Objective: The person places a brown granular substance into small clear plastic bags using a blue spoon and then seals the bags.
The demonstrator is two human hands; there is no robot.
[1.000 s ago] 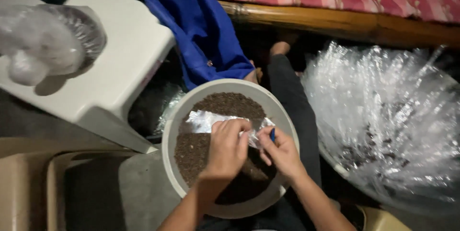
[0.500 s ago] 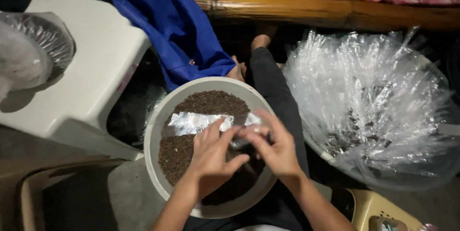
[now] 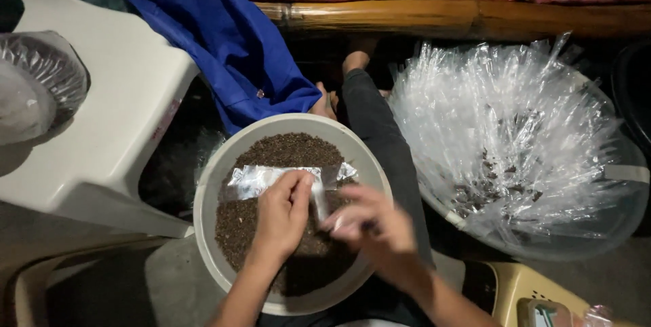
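- Grey round bowl (image 3: 210, 191) sits on the lap, part-filled with dark brown grains (image 3: 291, 154), close under both hands so spills fall back in.
- Left hand (image 3: 281, 215) closed on a small clear plastic bag (image 3: 268, 179), thumb and fingers pinching it flat across the grains; the bag lies inside the bowl, near its middle.
- Right hand (image 3: 369, 222) blurred; fingers curled at the bag's right end, touching the left hand; firm grip or loose, cannot tell.
- Big basin of filled clear packets (image 3: 515, 137) just beside the bowl on the right, within easy reach.
- White plastic chair (image 3: 129, 96) crowds the left, blue cloth (image 3: 230, 35) hangs behind the bowl.
- Wooden bed edge (image 3: 475, 15) closes off the far side; open floor only at bottom left.
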